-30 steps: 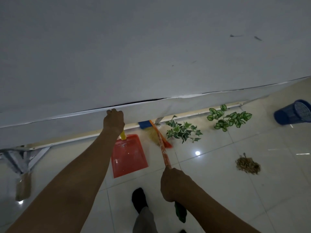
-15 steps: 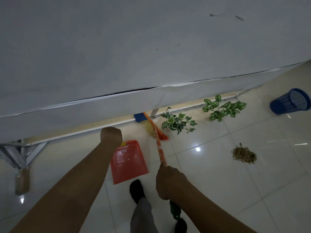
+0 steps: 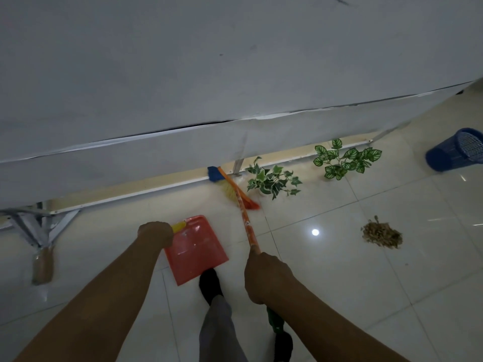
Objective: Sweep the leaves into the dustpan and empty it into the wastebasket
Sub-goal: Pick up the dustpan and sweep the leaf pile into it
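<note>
- The floor (image 3: pixel 339 296) is pale glossy tile with thin grout lines and a bright spot of reflected light.
- A pile of dry brown leaves (image 3: pixel 382 233) lies on it at the right, well apart from the rest.
- Two leafy green sprigs (image 3: pixel 273 180) (image 3: pixel 345 159) lie near the base of the white panel.
- A blue wastebasket (image 3: pixel 457 150) lies tipped on its side at the far right.
- The broom head (image 3: pixel 231 190) touches the floor just beside the nearer sprig.
- Whether the red dustpan (image 3: pixel 196 250) touches the tile is unclear.

Bare glossy tile floor (image 3: pixel 326 270) lies open beyond the right hand (image 3: pixel 266 278); a grey table edge (image 3: pixel 235 142), two green potted plants (image 3: pixel 273 178) and a blue mesh wastebasket (image 3: pixel 457 150) bound it.
</note>
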### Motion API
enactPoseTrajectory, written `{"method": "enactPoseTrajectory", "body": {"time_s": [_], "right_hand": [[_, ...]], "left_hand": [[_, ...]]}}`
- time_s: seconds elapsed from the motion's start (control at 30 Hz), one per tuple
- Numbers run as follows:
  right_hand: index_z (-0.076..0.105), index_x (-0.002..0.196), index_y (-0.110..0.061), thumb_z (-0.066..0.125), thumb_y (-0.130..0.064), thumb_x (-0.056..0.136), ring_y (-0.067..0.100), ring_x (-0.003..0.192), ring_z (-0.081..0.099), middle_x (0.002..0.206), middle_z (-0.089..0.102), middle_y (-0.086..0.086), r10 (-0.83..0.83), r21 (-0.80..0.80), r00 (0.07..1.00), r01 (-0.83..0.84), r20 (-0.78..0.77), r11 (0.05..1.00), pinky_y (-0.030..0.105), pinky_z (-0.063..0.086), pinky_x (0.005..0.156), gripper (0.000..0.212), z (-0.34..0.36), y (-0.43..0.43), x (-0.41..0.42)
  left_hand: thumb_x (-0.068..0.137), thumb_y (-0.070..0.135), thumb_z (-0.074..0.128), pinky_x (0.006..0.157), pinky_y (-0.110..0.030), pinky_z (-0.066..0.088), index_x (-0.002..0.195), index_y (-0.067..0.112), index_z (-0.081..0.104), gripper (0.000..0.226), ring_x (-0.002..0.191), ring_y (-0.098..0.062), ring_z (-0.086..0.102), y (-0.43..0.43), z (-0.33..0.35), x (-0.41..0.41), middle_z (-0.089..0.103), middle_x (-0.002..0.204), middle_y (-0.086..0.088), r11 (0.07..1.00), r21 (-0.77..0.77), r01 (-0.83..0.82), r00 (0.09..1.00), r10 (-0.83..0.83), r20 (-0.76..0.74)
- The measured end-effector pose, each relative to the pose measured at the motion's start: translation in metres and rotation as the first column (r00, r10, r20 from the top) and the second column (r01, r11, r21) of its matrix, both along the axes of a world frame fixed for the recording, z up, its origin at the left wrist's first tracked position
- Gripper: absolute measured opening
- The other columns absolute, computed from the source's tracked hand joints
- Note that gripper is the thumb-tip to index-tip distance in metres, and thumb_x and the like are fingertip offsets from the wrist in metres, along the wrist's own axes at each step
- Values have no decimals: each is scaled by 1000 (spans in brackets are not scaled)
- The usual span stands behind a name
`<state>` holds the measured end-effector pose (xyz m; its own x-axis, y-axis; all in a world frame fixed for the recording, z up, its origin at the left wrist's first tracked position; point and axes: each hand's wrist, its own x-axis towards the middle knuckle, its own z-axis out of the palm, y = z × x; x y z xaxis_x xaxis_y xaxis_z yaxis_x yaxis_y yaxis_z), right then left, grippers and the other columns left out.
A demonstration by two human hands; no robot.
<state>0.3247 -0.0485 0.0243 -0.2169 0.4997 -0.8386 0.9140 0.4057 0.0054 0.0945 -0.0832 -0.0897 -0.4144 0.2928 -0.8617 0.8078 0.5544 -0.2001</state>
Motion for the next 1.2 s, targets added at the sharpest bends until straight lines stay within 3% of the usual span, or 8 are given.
{"method": "enactPoseTrajectory", "body": {"time_s": [0.23, 0.33, 0.43, 0.57, 0.73, 0.9, 1.07, 1.2], "right_hand": [[17, 150, -4, 52, -5, 89, 26, 111, 58, 125, 55, 13, 88, 26, 994, -86, -57, 996, 31, 43, 77, 70, -4, -9, 72], [29, 146, -6, 49, -7, 91, 24, 106, 60, 122, 55, 12, 125, 39, 987, -122, -104, 992, 29, 44, 72, 59, -2, -8, 112], [33, 146, -8, 48, -8, 92, 25, 106, 60, 122, 55, 13, 171, 34, 978, -168, -120, 985, 31, 47, 75, 56, 1, -10, 151], [32, 147, -10, 48, -6, 91, 24, 94, 60, 118, 57, 12, 204, 16, 972, -204, -115, 979, 30, 48, 72, 58, 3, -21, 197], [3, 154, -29, 49, 2, 87, 23, 82, 55, 117, 59, 13, 293, 11, 955, -293, -34, 956, 30, 48, 69, 87, 0, -38, 247], [26, 150, -28, 50, -4, 87, 22, 101, 60, 118, 59, 7, 220, 77, 975, -222, 41, 972, 29, 42, 71, 71, -6, -57, 288], [40, 143, -18, 47, -10, 90, 28, 110, 60, 128, 55, 11, 151, 86, 988, -151, 5, 985, 34, 51, 84, 54, 4, -83, 322], [43, 139, -10, 42, -8, 94, 21, 67, 51, 104, 53, 13, 92, 74, 995, -90, -25, 993, 31, 45, 65, 45, 24, -107, 358]], "left_hand": [[93, 14, 45, 90, -30, 52, 121, 4, 57, 32, 108, -24, 65, -44, 21, 61, 60, 123, -13, 959, 112, -259, 965, 263, -17], [92, 10, 46, 59, -27, 54, 101, 0, 59, 18, 70, -24, 62, -70, 30, 100, 59, 96, -15, 875, 126, -467, 884, 465, 41], [95, 11, 39, 33, -18, 36, 78, 3, 47, 21, 50, -20, 47, -102, 30, 140, 48, 73, -12, 788, 145, -598, 801, 593, 84], [96, 11, 33, 37, -17, 32, 92, 3, 41, 12, 44, -18, 39, -140, 20, 194, 40, 65, -9, 596, 214, -774, 630, 759, 166], [95, 4, 35, 34, -15, 34, 97, 2, 44, 9, 48, -18, 41, -172, 9, 260, 42, 68, -10, 459, 246, -854, 517, 804, 294], [96, 4, 35, 35, -13, 37, 107, 6, 46, 16, 51, -17, 40, -211, 10, 311, 42, 71, -10, 343, 195, -919, 392, 850, 353], [97, 8, 32, 39, -13, 33, 99, 7, 45, 13, 47, -14, 34, -256, 13, 353, 36, 62, -5, 284, 123, -951, 310, 868, 389], [97, 10, 35, 36, -14, 37, 99, 4, 46, 13, 47, -16, 37, -286, 17, 382, 40, 63, -7, 277, 111, -954, 298, 867, 399]]}}
